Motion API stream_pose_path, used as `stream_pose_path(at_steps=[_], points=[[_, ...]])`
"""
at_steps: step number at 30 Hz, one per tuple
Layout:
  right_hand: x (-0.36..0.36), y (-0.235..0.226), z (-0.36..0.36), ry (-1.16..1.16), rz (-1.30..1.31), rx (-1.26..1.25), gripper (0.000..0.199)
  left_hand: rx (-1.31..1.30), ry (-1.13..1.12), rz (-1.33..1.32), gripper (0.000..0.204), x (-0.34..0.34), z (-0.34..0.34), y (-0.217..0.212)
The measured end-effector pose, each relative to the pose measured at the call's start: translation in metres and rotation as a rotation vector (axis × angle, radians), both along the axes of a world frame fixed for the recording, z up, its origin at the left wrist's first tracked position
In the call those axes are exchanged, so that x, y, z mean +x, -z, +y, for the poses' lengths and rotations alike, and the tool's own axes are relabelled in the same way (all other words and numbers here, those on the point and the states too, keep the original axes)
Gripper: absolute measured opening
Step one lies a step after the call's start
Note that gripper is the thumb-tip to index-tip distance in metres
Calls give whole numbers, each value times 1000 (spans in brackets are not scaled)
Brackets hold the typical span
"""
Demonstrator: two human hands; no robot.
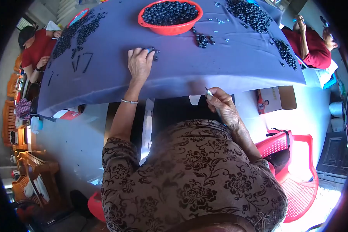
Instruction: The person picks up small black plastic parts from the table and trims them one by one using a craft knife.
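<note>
Near the table's (228, 77) front edge, left hand (139, 63) on beads (154, 54).

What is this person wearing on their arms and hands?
Short sleeves of a brown blouse with a dark floral pattern end near the elbows, leaving the forearms bare. A thin silver bangle circles the left wrist. The left hand and right hand wear no gloves.

Basket (170, 28) of beads at table's (236, 65) far middle, left hand (139, 62) before it, right hand (222, 102) at near edge
</note>
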State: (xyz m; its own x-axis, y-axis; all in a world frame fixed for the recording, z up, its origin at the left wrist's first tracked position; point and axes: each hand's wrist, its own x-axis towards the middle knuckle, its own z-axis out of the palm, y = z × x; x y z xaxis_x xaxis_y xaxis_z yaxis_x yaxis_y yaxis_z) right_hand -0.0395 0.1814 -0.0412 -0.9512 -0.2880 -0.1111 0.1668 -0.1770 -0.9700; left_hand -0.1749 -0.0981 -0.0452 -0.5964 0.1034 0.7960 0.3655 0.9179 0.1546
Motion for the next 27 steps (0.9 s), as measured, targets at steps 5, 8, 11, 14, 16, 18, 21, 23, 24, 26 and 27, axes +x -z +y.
stream_pose_path(at_steps=[5,8,11,14,16,18,21,23,24,26,27], points=[[3,4,0,6,11,-26,12,23,-10,135,21,1,12,-5],[5,0,-2,12,2,4,13,2,141,59,25,2,47,-18],[7,-1,-1,18,-13,45,13,-25,282,-79,28,-10,88,-18],[9,-1,1,19,4,17,12,-15,341,-168,31,-32,109,-8],[10,-2,2,30,-50,-25,12,-15,371,-188,31,-47,116,-3],[9,-1,3,33,-43,-27,12,-29,377,-266,28,-55,121,-1],[9,-1,3,46,-40,-34,12,-48,360,-322,26,-59,125,-3],[9,0,3,53,-44,-40,12,-35,364,-303,26,-58,126,1],[9,0,4,49,-42,-49,12,-23,382,-247,25,-57,127,2],[9,2,6,38,-44,-53,13,-14,397,-194,23,-55,125,4],[9,2,6,40,-45,-60,13,78,409,-251,22,-52,124,5]])
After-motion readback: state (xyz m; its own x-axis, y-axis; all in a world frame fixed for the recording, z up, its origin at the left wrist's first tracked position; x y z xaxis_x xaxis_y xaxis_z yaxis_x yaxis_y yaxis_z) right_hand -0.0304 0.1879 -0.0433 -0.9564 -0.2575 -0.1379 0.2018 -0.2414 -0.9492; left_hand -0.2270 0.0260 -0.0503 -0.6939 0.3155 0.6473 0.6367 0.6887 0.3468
